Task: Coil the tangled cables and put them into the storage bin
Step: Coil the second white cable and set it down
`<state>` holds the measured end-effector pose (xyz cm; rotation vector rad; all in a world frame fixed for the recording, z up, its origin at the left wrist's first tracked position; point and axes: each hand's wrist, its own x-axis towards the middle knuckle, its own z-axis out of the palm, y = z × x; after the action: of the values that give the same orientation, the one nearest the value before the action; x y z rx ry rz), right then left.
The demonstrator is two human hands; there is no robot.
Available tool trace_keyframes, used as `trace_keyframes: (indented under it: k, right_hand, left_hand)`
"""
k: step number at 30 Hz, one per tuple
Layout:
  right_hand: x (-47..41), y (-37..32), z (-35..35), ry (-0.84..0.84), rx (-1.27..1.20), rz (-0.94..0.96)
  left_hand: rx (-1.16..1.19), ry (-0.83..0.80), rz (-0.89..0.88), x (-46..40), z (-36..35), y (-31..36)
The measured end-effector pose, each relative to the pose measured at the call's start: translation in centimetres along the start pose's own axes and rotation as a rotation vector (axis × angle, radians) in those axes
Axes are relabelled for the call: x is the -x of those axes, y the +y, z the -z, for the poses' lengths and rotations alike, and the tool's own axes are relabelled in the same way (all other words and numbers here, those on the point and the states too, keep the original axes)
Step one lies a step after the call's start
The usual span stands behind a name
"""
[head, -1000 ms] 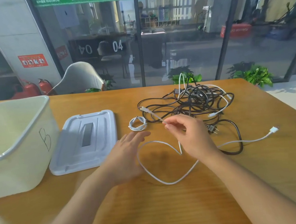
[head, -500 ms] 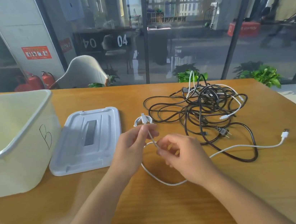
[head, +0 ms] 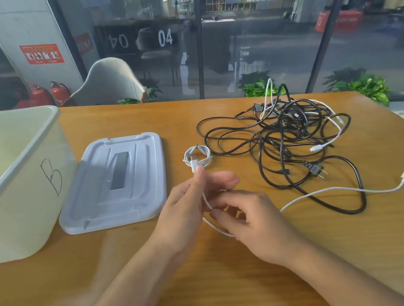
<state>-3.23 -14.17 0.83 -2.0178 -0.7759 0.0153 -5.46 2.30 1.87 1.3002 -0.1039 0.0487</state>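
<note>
Left hand (head: 190,205) pinches the white cable (head: 329,191) near its plug end; right hand (head: 253,220) curls round the same cable just beside it. Cable trails right across bare table (head: 214,292) toward the right edge. Black cable tangle (head: 278,137) behind. Small coiled white cable (head: 197,156) beside lid (head: 115,182). Open storage bin (head: 6,178) at left edge.

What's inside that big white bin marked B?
Nothing shows inside the storage bin: only bare pale walls. Its floor and near corner are hidden by the front wall and the picture's edge, so I cannot rule out something there.
</note>
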Motion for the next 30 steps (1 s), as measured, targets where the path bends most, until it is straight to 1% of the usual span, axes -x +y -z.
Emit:
trace_keyframes:
  k: [3,5,8,11,14,18,20,22,23,25,26,28,30]
  right_hand:
    - [0.0,0.1,0.4,-0.06,-0.036,-0.009]
    - [0.0,0.1,0.9,-0.153,-0.013,0.009]
    - [-0.3,0.6,2.2,-0.312,0.107,0.016]
    - [-0.5,1.3,3.6,-0.365,0.19,-0.023]
    - [-0.7,2.0,5.1,-0.327,0.269,-0.071]
    - [-0.9,2.9,6.7,-0.23,0.357,-0.084]
    - [-0.8,2.7,6.9,-0.089,0.436,-0.03]
    - [-0.7,1.7,6.7,0.126,0.536,0.095]
    - [-0.6,1.1,6.4,0.222,0.542,0.149]
    - [-0.3,0.0,5.6,0.333,0.443,0.17]
    - [-0.1,-0.4,5.0,0.338,0.344,0.152]
    - [0.2,-1.0,4.1,0.256,0.129,0.051]
    - [0.3,-1.5,3.7,0.142,-0.078,-0.068]
  left_hand:
    - [0.197,-0.033,0.03,0.2,0.1,0.9]
    - [0.294,-0.054,0.068,0.3,0.2,1.2]
    - [0.395,-0.079,0.078,0.5,0.4,1.9]
    - [0.436,-0.082,0.057,0.6,0.4,2.5]
    - [0.352,-0.121,0.083,0.9,0.1,2.5]
    - [0.274,-0.237,0.15,1.2,0.2,2.6]
    - [0.152,-0.277,0.171,1.3,0.2,2.5]
    - [0.0,-0.305,0.17,1.5,0.1,2.3]
    - [-0.068,-0.313,0.163,1.5,-0.1,2.1]
    - [-0.195,-0.302,0.141,1.5,-0.4,1.7]
    - [-0.261,-0.285,0.13,1.5,-0.5,1.5]
    - [-0.377,-0.238,0.112,1.4,-0.7,1.0]
    - [-0.44,-0.19,0.087,1.3,-0.6,0.5]
